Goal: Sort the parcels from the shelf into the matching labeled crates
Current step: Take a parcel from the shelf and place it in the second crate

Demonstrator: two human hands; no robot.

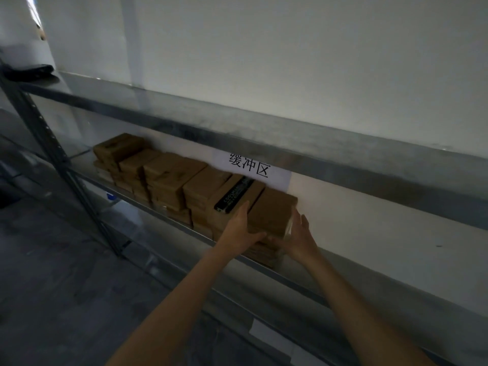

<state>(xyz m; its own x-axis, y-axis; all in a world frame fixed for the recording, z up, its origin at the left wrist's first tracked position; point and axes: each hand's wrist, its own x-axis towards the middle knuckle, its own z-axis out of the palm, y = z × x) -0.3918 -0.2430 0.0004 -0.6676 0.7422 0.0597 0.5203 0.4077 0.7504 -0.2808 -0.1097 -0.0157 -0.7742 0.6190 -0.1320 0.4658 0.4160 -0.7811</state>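
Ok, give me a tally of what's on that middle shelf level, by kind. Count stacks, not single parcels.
Brown parcel stacks, no black band on top: 5
Black-banded parcel stack: 1
Paper sign on the wall behind: 1
Total: 7
Single parcels within the stacks are too blurred to count.
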